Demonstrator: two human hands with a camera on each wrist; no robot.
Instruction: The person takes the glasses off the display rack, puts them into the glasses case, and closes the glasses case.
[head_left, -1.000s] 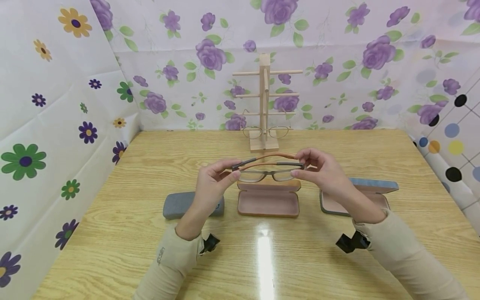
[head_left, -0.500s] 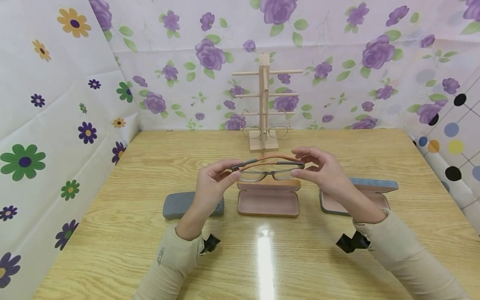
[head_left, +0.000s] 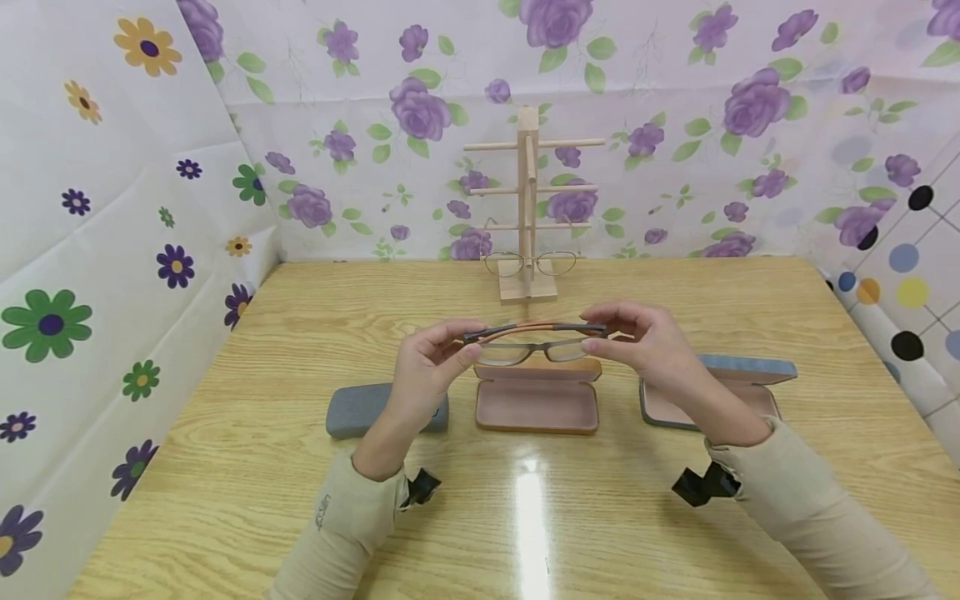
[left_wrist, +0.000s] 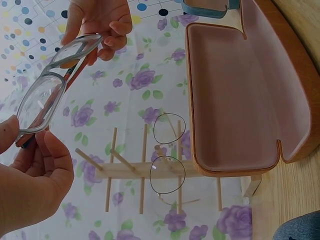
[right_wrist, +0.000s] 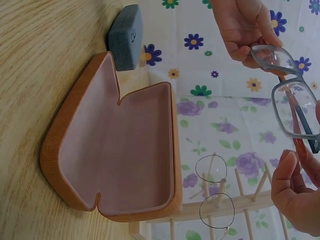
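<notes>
Above the middle of the table, a pair of eyeglasses (head_left: 567,350) is held level between both hands, with a grey front and orange-and-dark temples folded across behind the lenses. My left hand (head_left: 424,367) pinches its left end, thumb in front and fingers behind. At the opposite end, my right hand (head_left: 651,342) holds the corner, thumb at the lens edge and fingers by the folded temple. Just below the eyeglasses sits an orange glasses case (head_left: 537,408), lid up, its pink lining bare. The left wrist view shows the same eyeglasses (left_wrist: 58,75) tilted between the two hands.
To the left lies a closed grey-blue glasses case (head_left: 356,408), partly behind my left wrist. A blue glasses case (head_left: 750,369) stands open at the right, partly covered by my right forearm. A wooden display stand (head_left: 528,187) at the back carries thin wire-framed glasses (head_left: 557,264).
The temples of the eyeglasses have folded down closer together behind the lenses. My right fingers have shifted slightly with them, while my left hand has stayed in place.
</notes>
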